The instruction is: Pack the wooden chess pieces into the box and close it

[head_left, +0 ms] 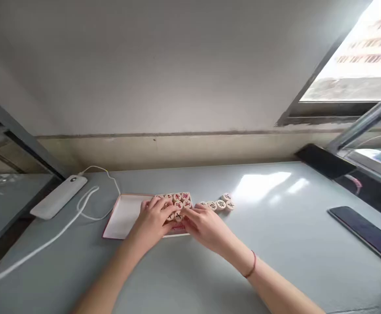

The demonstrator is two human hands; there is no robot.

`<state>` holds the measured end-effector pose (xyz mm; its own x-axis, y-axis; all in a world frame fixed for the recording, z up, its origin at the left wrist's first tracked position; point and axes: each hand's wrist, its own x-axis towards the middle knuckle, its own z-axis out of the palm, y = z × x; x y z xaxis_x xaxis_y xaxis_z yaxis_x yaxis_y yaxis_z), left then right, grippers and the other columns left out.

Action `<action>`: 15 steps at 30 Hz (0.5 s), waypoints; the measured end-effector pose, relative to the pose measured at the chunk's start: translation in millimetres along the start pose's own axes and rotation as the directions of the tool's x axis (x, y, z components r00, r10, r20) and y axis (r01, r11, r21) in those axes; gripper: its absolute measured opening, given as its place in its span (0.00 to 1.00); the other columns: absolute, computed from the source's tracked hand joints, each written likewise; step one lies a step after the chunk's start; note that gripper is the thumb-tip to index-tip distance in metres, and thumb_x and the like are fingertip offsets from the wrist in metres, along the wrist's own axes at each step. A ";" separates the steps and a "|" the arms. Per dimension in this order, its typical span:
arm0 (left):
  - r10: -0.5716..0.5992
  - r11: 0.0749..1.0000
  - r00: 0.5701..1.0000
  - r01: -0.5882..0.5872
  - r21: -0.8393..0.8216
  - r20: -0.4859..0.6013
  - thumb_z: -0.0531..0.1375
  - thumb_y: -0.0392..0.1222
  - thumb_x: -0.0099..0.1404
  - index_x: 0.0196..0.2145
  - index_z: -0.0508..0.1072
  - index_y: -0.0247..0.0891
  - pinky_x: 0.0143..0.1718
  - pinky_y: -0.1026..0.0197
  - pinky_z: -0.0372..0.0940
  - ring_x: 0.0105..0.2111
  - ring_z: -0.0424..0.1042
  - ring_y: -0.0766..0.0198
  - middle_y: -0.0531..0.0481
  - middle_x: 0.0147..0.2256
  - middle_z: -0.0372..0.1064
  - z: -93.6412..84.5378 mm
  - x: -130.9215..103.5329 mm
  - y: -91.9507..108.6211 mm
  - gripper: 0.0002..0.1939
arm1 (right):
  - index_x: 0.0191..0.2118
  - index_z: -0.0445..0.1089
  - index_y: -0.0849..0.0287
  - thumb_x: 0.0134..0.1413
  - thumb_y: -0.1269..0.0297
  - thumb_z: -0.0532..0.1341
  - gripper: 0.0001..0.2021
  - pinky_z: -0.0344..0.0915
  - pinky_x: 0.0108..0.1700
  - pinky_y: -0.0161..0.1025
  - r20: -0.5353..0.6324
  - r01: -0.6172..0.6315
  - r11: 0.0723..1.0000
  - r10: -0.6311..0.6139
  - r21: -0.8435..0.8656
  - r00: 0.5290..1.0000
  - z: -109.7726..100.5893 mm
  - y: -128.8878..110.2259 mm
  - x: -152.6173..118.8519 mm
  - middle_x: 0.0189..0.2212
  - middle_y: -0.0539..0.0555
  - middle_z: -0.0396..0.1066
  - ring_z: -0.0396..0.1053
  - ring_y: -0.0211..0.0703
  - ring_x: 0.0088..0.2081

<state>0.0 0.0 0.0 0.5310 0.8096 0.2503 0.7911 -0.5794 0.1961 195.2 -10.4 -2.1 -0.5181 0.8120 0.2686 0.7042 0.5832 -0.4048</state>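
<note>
Two bare hands meet over a shallow tray (125, 216) on a pale surface (275, 244). The left hand (152, 220) rests fingers on round wooden game pieces (179, 200) packed into the tray's right end; the right hand (206, 226) pinches one piece at the near edge. Loose pieces (221, 203) lie just right of the tray, nearer the right hand. A power bank (59, 196) sits far left.

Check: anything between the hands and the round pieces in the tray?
Nothing visible. Both the left hand and right hand already rest on the round pieces in the tray; whether either grips one is unclear.
</note>
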 end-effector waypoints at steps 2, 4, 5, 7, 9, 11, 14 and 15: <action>0.011 1.000 1.000 -0.011 -0.014 -0.025 0.60 0.43 0.63 0.45 0.72 0.47 0.45 0.52 0.58 0.47 0.64 0.55 0.49 0.47 0.68 -0.5 0.6 1.1 0.11 | 0.37 0.70 0.58 0.56 0.73 0.53 0.09 0.59 0.33 0.35 -0.070 -0.007 1.000 0.008 0.016 0.997 -11.7 6.3 0.8 0.24 0.52 0.72 0.64 0.42 0.29; 0.017 1.000 0.999 -0.019 -0.025 -0.045 0.59 0.44 0.64 0.44 0.72 0.46 0.46 0.53 0.58 0.48 0.63 0.55 0.48 0.47 0.68 -0.9 1.0 2.3 0.10 | 0.36 0.71 0.58 0.57 0.70 0.53 0.09 0.59 0.33 0.35 -0.135 -0.086 0.996 0.087 0.010 0.987 -23.7 17.6 0.6 0.26 0.53 0.72 0.66 0.41 0.30; 0.020 0.999 0.998 -0.022 -0.030 -0.054 0.59 0.44 0.65 0.44 0.72 0.45 0.46 0.53 0.59 0.48 0.63 0.55 0.48 0.46 0.68 -1.0 1.0 3.0 0.10 | 0.36 0.71 0.58 0.57 0.68 0.53 0.09 0.60 0.33 0.35 -0.178 -0.149 0.989 0.146 -0.003 0.973 -29.6 25.5 0.0 0.28 0.54 0.72 0.67 0.41 0.30; 0.021 0.999 0.997 -0.024 -0.038 -0.067 0.58 0.43 0.65 0.44 0.72 0.45 0.46 0.53 0.59 0.48 0.63 0.55 0.48 0.46 0.68 -0.7 0.7 4.2 0.10 | 0.36 0.71 0.58 0.58 0.63 0.52 0.11 0.59 0.31 0.35 -0.235 -0.344 0.939 0.329 -0.026 0.915 -40.2 44.1 -2.0 0.32 0.55 0.72 0.66 0.40 0.28; 0.020 0.999 0.997 -0.024 -0.044 -0.080 0.58 0.43 0.65 0.43 0.72 0.44 0.46 0.53 0.59 0.47 0.63 0.55 0.48 0.45 0.68 0.0 0.5 5.2 0.10 | 0.35 0.71 0.57 0.57 0.56 0.52 0.13 0.58 0.29 0.35 -0.219 -0.562 0.826 0.541 -0.044 0.812 -47.4 61.8 -4.2 0.33 0.55 0.72 0.66 0.39 0.26; 0.016 0.999 0.996 -0.020 -0.050 -0.088 0.57 0.41 0.65 0.43 0.72 0.45 0.46 0.54 0.59 0.48 0.64 0.56 0.48 0.45 0.68 1.0 0.4 5.9 0.10 | 0.35 0.70 0.57 0.54 0.50 0.53 0.16 0.58 0.29 0.35 -0.154 -0.708 0.705 0.695 -0.039 0.702 -50.4 74.6 -5.4 0.32 0.54 0.71 0.67 0.41 0.28; 0.018 0.998 0.996 -0.023 -0.058 -0.090 0.57 0.39 0.64 0.44 0.72 0.45 0.47 0.53 0.59 0.48 0.64 0.56 0.48 0.45 0.69 2.1 1.1 6.3 0.10 | 0.37 0.69 0.57 0.49 0.48 0.55 0.18 0.59 0.29 0.35 -0.054 -0.787 0.616 0.785 -0.031 0.617 -49.0 82.9 -5.1 0.31 0.54 0.71 0.68 0.44 0.32; 0.020 0.998 0.996 -0.026 -0.058 -0.089 0.57 0.39 0.64 0.44 0.72 0.45 0.48 0.53 0.59 0.48 0.63 0.55 0.49 0.45 0.69 2.5 1.4 6.3 0.10 | 0.37 0.68 0.57 0.48 0.49 0.56 0.17 0.59 0.29 0.35 -0.035 -0.795 0.605 0.794 -0.042 0.606 -48.2 83.9 -4.9 0.32 0.54 0.71 0.68 0.44 0.33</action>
<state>6.5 -2.3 -0.8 0.5177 0.7859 0.3380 0.7583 -0.6045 0.2442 280.2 35.6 4.7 0.2625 0.9564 -0.1279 0.8586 -0.2920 -0.4214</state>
